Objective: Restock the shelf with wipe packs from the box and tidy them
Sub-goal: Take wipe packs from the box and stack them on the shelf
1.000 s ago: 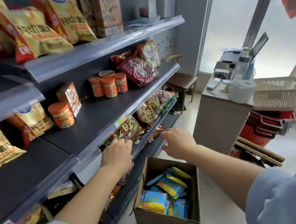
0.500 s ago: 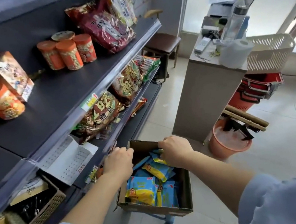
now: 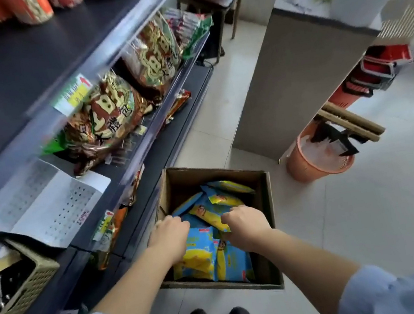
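Though both hands are down in the cardboard box beside the lower shelf, their fingers curl under, out of sight. Left hand and right hand rest knuckles-up on the heaped wipe packs; whether either grips one cannot be told. Blur smears the snack bags.
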The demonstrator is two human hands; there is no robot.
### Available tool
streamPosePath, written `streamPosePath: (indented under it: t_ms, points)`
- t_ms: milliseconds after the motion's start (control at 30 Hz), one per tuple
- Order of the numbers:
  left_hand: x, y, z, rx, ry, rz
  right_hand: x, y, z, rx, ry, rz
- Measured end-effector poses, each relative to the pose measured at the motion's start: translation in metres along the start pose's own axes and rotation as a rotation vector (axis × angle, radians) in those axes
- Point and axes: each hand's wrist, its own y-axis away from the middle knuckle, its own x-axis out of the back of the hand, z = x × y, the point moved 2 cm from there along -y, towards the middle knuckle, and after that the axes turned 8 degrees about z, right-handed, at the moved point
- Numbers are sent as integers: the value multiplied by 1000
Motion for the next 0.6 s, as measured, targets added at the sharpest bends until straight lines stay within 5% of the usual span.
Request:
streamPosePath:
  t_ms: [333, 600]
  points:
    - [-77, -49, 2, -36, -158, -109, -102, -35, -12, -82, -63, -227]
    - [-72, -54, -3, -12, -110, -90, -112, -41, -16, -104, -45, -157]
